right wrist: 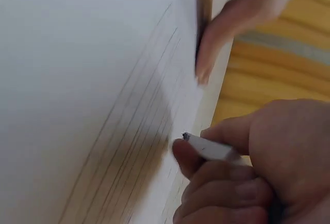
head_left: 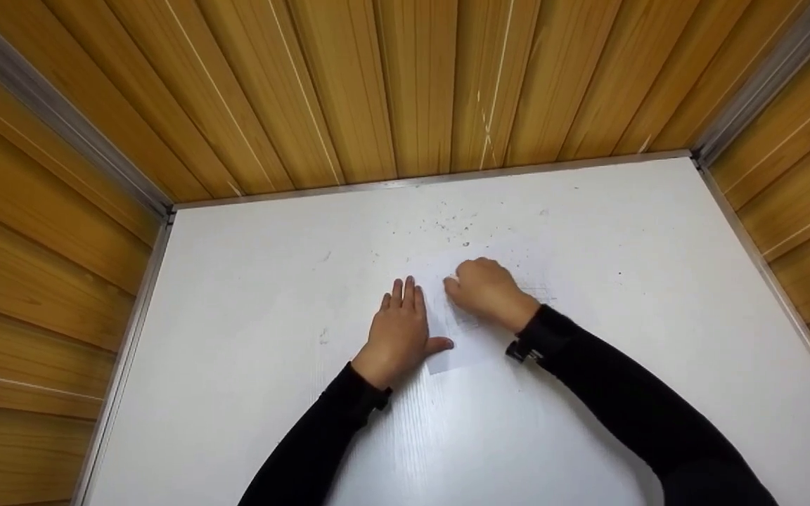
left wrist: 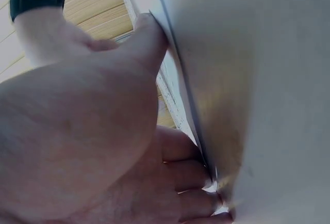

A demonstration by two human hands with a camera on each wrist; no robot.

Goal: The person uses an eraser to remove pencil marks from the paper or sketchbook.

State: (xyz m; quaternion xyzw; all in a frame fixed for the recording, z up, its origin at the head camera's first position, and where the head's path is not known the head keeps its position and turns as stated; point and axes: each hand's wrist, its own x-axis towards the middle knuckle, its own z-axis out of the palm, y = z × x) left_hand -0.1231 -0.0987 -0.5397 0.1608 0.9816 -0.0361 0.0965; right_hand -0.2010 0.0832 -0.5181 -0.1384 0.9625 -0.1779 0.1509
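A sheet of white paper (head_left: 472,353) lies on the white table, with thin grey ruled lines (right wrist: 135,131) crossing one another on it. My left hand (head_left: 399,334) rests flat along the paper's left side, fingers straight and thumb spread over its lower left part. In the right wrist view, my right hand (right wrist: 232,172) pinches a small white eraser (right wrist: 209,149) between thumb and fingers. Its exposed end is smudged dark and sits close over the lined paper. From the head view, the right hand (head_left: 486,288) covers the eraser and part of the lines.
Dark eraser crumbs (head_left: 451,223) are scattered on the table beyond the paper. Faint grey smudges (head_left: 323,336) mark the tabletop (head_left: 236,316). Wood-patterned panels (head_left: 419,91) enclose the table at the back and both sides, with metal edging along its rim.
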